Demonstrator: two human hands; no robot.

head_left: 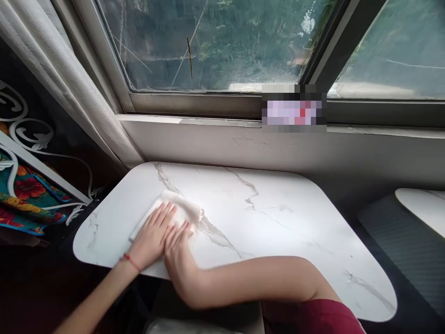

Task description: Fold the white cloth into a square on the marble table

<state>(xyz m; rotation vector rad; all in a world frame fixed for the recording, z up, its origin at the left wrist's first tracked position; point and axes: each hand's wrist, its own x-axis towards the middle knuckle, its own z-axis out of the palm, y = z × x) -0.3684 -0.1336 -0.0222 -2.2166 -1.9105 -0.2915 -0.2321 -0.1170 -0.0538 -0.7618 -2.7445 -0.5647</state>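
A white cloth point(186, 208) lies folded on the left part of a white table point(278, 222) with grey marble veins. My left hand point(153, 234), with a red string on its wrist, rests flat on the cloth with its fingers stretched out. Beside it, my right hand point(179, 243) also presses down on the cloth, its wrist bent and fingers extended. The two hands touch or nearly touch. Part of the cloth is hidden under them.
Behind the table runs a wall with a window sill point(194, 119) and a metal-framed window point(215, 46). A pale curtain point(69, 69) hangs at the left, near a white scrolled metal frame point(45, 164). Another white tabletop point(424, 206) stands at the right.
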